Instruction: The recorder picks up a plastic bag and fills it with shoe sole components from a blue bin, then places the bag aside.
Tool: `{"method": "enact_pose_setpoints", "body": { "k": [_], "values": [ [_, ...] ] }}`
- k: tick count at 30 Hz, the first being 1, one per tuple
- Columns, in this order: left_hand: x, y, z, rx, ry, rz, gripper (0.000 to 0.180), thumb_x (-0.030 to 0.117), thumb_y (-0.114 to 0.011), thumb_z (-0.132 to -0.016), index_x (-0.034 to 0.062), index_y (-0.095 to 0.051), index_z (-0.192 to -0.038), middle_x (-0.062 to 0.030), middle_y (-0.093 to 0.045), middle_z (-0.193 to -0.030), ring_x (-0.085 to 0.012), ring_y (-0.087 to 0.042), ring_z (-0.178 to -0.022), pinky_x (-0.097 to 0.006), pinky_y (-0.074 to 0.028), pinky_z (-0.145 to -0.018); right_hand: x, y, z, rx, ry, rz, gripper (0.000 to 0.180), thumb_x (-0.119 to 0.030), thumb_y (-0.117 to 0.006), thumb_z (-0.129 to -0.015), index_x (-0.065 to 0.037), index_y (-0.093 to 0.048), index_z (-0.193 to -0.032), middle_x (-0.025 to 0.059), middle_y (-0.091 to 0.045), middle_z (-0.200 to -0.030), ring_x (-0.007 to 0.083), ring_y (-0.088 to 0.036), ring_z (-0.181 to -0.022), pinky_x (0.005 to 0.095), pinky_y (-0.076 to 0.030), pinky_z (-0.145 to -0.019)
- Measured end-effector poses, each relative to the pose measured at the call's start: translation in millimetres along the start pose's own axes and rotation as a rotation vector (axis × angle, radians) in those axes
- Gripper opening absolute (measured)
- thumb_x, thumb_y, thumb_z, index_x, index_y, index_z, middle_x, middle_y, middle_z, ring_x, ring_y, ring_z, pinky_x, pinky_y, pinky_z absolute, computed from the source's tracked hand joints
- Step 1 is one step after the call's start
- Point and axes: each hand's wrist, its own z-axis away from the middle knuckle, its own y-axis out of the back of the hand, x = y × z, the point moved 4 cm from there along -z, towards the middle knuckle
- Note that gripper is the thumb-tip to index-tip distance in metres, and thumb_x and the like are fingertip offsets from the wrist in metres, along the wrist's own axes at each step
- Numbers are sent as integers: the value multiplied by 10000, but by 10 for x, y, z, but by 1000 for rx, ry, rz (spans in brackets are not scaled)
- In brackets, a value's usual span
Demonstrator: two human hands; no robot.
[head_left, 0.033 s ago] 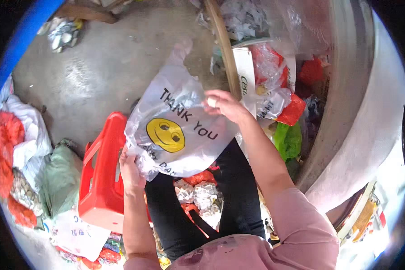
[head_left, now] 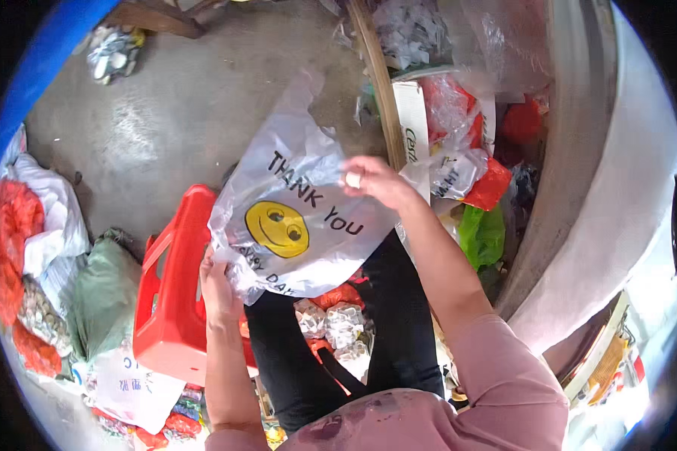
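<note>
A white plastic carrier bag [head_left: 301,169] with black lettering and a yellow smiley face hangs spread out above my lap. My left hand [head_left: 218,284] is closed on its gathered lower left edge. At the bag's right side is my right hand [head_left: 380,183], with its fingers curled and slightly blurred. A small white piece [head_left: 353,180] shows at those fingertips; whether it is held or worn on a finger is unclear. The bag's narrow top end points away from me, over the floor.
A red plastic stool [head_left: 174,301] lies on its side at my left. Beyond it are a green sack [head_left: 107,301] and red bags [head_left: 11,240]. Several clear bags of small white pieces [head_left: 344,325] sit between my legs. A wooden post [head_left: 380,83] and piled bags [head_left: 459,173] stand at right.
The view has shifted slightly. Both hands keep nearly the same places on and beside the bag, and its surface has moved a little.
</note>
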Motion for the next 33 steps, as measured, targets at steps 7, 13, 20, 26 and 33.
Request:
{"method": "enact_pose_setpoints", "body": {
  "k": [7,13,20,26,33],
  "values": [
    [807,478,714,453,-540,-966,371,117,-549,-806,58,-462,-1161,-91,-547,-881,-230,-511,-869,-350,-394,-811,-247,-900,685,108,163,236,67,-47,-473,-857,-10,-528,-856,26,-502,-668,71,-467,-530,224,-375,-471],
    [924,-346,1268,-11,-407,-755,321,85,-589,-742,10,-546,-1051,-150,-564,-950,-316,-509,-945,-380,-421,-809,-488,-1320,1332,86,452,568,67,-12,-465,-827,7,-526,-846,44,-513,-680,105,-483,-583,266,-430,-574],
    [-142,-1037,876,-299,-475,-1250,464,21,-576,-684,-1,-456,-1133,-202,-583,-912,-372,-545,-912,-450,-401,-836,-203,-1238,1270,3,292,457,97,-112,-504,-870,-20,-531,-887,-4,-525,-791,80,-470,-771,237,-403,-706],
    [-168,-1190,649,-174,-618,-982,226,-45,-480,-707,-58,-522,-928,-252,-584,-739,-408,-576,-747,-456,-454,-646,-186,-434,1123,79,550,873,296,-300,-430,-876,-79,-550,-1033,153,-593,-962,329,-546,-934,430,-388,-823],
    [-58,-786,200,128,-511,-419,137,35,-470,-869,-34,-542,-962,-37,-587,-823,-95,-507,-709,-232,-399,-642,175,1627,744,821,139,1180,250,-200,-523,-766,-60,-575,-966,183,-606,-896,365,-562,-850,489,-414,-759]
  ]
}}
